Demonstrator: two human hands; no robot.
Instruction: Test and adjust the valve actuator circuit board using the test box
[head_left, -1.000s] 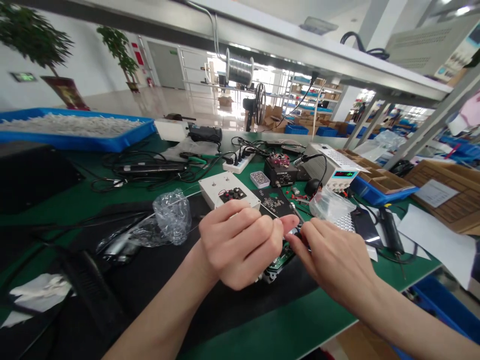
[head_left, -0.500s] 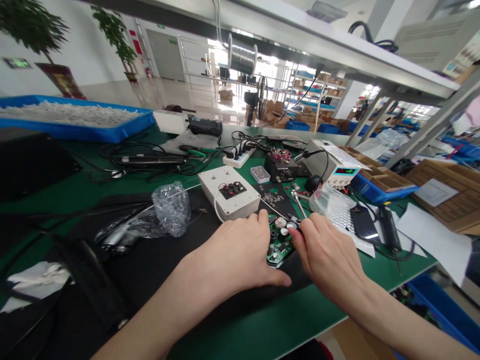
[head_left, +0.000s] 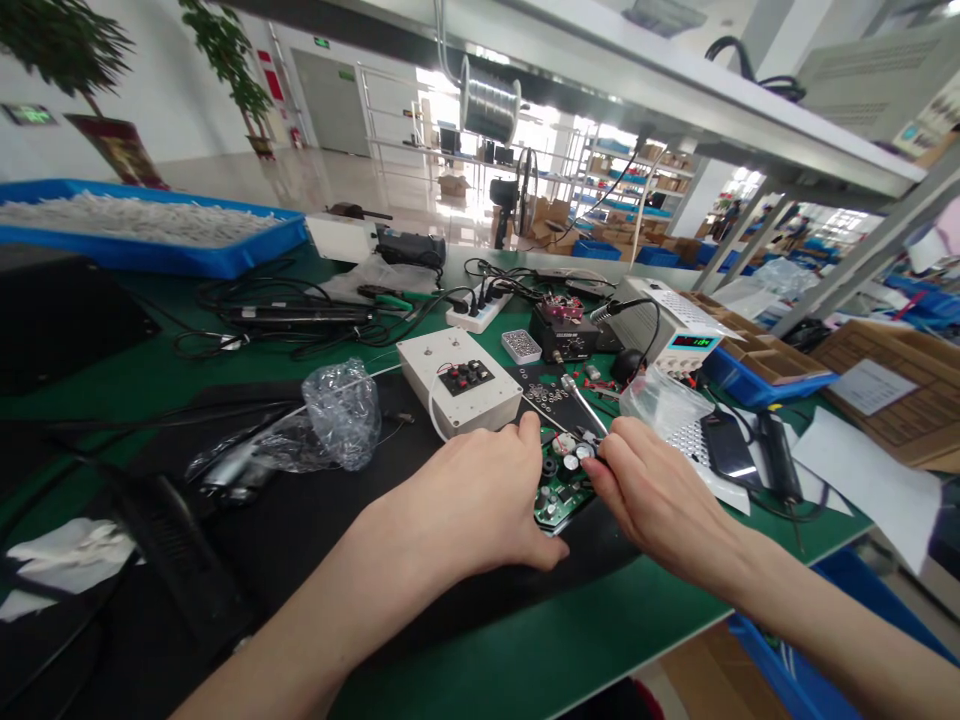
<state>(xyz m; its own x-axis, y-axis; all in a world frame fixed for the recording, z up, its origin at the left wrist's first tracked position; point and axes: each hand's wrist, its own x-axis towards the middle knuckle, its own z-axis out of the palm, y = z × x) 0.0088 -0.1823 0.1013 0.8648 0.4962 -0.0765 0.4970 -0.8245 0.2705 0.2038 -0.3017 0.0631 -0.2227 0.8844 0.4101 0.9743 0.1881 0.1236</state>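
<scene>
My left hand is closed on the left edge of a green circuit board, its thumb at the near side. Several round capacitors stand up from the board, and the hand covers its left part. In my right hand is a silvery metal wrench, its far end sticking out past the fingers to the upper left. The right fingers are over the board's right edge, and the wrench's near end is hidden by them. Just behind the board sits a pale box with a switch panel.
A black mat covers part of the green bench. Small metal rings lie behind the board, near a tray of small parts. Crumpled clear plastic is at left; a power supply stands at right, below an overhead shelf.
The wrench's far end has swung left and away from me. My right hand has shifted slightly right. My left hand keeps its hold on the board, its thumb drawn slightly left.
</scene>
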